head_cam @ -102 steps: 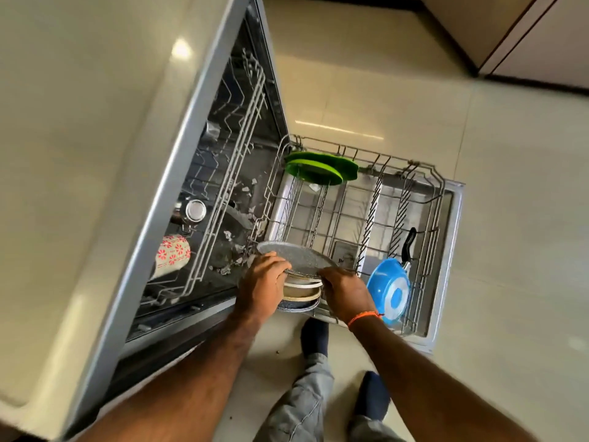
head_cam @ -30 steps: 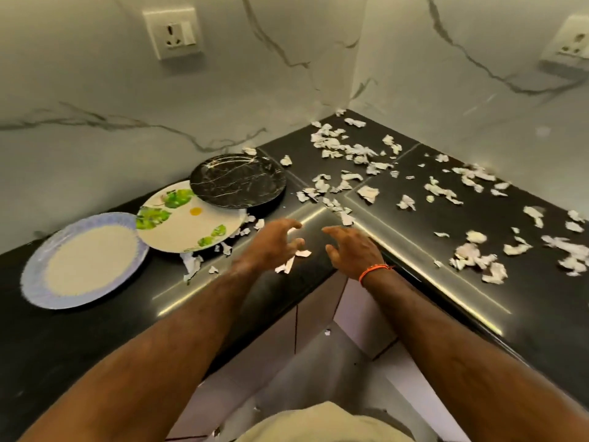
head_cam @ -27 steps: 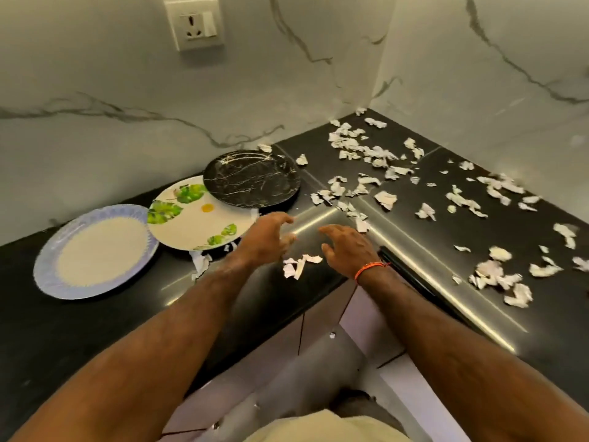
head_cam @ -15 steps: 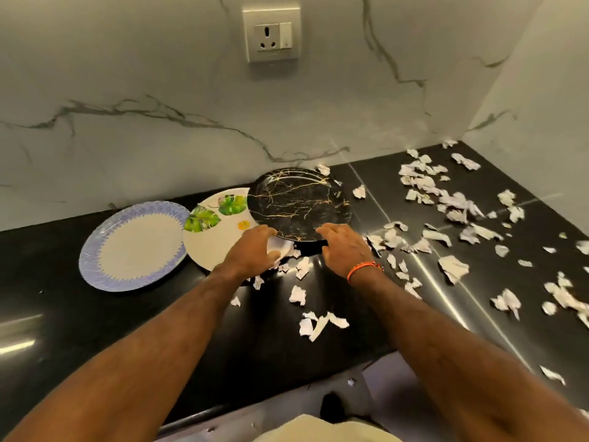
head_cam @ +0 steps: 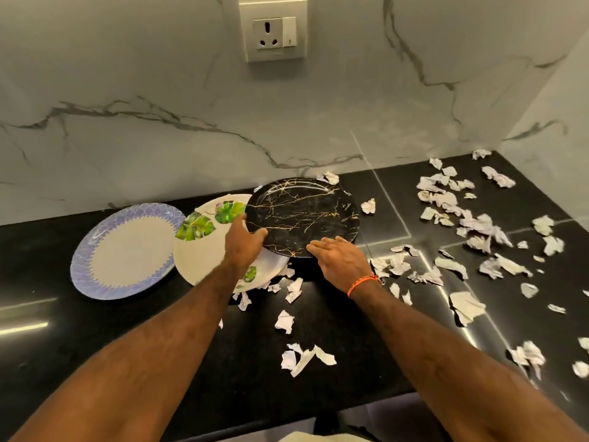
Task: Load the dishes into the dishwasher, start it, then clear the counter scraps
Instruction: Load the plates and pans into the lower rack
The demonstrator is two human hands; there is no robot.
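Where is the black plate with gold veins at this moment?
In the head view, the black plate lies mid-counter below the wall socket, overlapping the leaf-print plate to its left, with the left hand and right hand at its near rim.

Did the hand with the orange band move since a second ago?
Yes. The right hand went forward from the front edge of the counter to the black plate. Its fingers now lie at the plate's near rim.

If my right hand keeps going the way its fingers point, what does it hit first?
The black plate, at its near rim; the right hand seems nearly touching it, though depth is unclear.
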